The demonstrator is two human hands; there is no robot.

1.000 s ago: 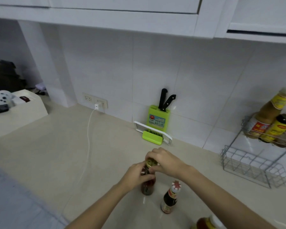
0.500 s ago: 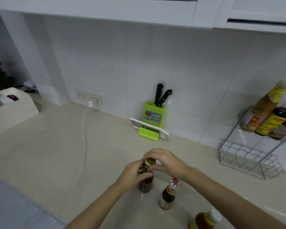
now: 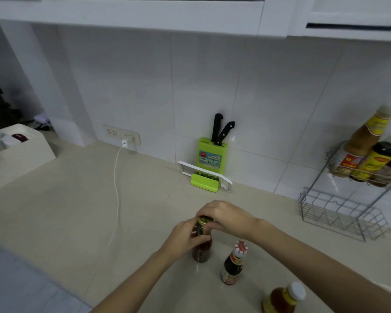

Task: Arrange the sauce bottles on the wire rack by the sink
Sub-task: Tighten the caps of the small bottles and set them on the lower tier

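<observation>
1. Nearest the camera, at the bottom right, an amber sauce bottle (image 3: 280,300) with a yellow label and a ribbed white cap stands on the smooth beige countertop (image 3: 77,211).
2. Just beyond it stands a dark soy-sauce bottle (image 3: 233,264), slim-necked, with a red-and-white cap.
3. Left of that, both hands meet on a glass chili-sauce bottle (image 3: 201,251) holding reddish-brown contents; it stands upright on the counter.
4. The left hand (image 3: 185,238) wraps its fingers around the bottle's neck and shoulder, gripping it.
5. The right hand (image 3: 228,216) arches over the top, its fingertips pinched around the gold metal lid (image 3: 204,221).
6. Farther right, the chrome wire rack (image 3: 339,213) stands against the tiled wall; its lower basket shows bare grid wire.
7. The rack's upper tier holds three bottles (image 3: 368,159) leaning together, the tallest tan with a yellow neck band.
8. At the wall stands a lime-green plastic knife block (image 3: 210,157) with two black handles, a white-framed slicer (image 3: 226,184) lying at its foot.
9. Farther left, a white charger (image 3: 124,143) sits in the wall socket, its thin cable (image 3: 116,188) trailing over the counter.
</observation>
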